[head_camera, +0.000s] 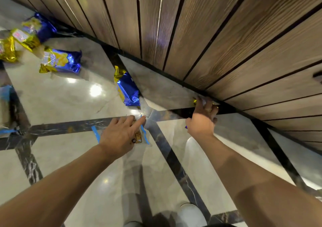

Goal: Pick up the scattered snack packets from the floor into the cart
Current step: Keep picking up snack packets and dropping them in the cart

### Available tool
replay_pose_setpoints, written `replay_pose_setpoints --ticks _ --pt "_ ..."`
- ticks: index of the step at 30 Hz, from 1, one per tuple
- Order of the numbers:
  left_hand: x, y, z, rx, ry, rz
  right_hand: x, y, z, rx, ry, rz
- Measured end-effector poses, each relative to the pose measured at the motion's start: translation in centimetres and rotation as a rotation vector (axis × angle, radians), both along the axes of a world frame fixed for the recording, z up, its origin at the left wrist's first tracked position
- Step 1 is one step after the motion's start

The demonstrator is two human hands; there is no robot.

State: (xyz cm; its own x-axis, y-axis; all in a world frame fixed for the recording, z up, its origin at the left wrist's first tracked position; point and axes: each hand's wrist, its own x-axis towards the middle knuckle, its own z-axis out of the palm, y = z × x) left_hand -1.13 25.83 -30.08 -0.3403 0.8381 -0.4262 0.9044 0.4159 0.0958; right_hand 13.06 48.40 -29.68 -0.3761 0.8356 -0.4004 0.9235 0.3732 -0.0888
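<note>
- Nearest the person, the left hand (pixel 122 134) lies flat with fingers spread over a clear, blue-edged packet (pixel 139 136) on the floor (pixel 69 94); its grip is wide, pressing down rather than closed on anything.
- This packet looks thin and see-through, with a tan snack and a small dark print showing beside the palm. It is likely very light and limp, and on polished tile it would probably skid, so pinching a sealed blue edge seems the safest hold.
- Slightly further, the right hand (pixel 202 120) reaches to where the floor meets the wooden wall (pixel 226 34). Its fingers curl around something gold (pixel 195 101), only a sliver of which shows; whether the grip has fully closed cannot be told.
- Beyond the hands, a blue and gold foil packet (pixel 128 88) lies against the foot of the wall. It looks puffed and crinkly, so probably air-filled, light and slick; a crimped end seam would give the firmest purchase, and squeezing the middle could crush the contents.
- Further left, another blue foil packet (pixel 61 62) rests flat on the tile.
- Farthest, a blurred cluster of gold and blue packets (pixel 26 36) sits near the left edge.
- No cart can be made out for certain.
</note>
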Motion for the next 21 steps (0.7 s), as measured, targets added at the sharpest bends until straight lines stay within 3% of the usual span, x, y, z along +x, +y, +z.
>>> replay_pose_setpoints --ticks 8,13,17,21 --pt "1.5 1.4 0.1 -0.004 -0.083 0.144 -0.3 0.6 0.0 -0.010 -0.048 0.038" --pt "1.5 2.1 1.7 0.102 -0.135 0.298 -0.7 0.1 2.5 -0.040 0.104 0.113" --pt "1.8 1.8 8.3 0.141 -0.118 0.465 -2.3 -3.4 8.7 -0.084 0.184 0.174" --pt "2.5 0.3 19.3 0.122 -0.077 0.582 -2.7 -7.9 19.2 -0.131 0.259 0.322"
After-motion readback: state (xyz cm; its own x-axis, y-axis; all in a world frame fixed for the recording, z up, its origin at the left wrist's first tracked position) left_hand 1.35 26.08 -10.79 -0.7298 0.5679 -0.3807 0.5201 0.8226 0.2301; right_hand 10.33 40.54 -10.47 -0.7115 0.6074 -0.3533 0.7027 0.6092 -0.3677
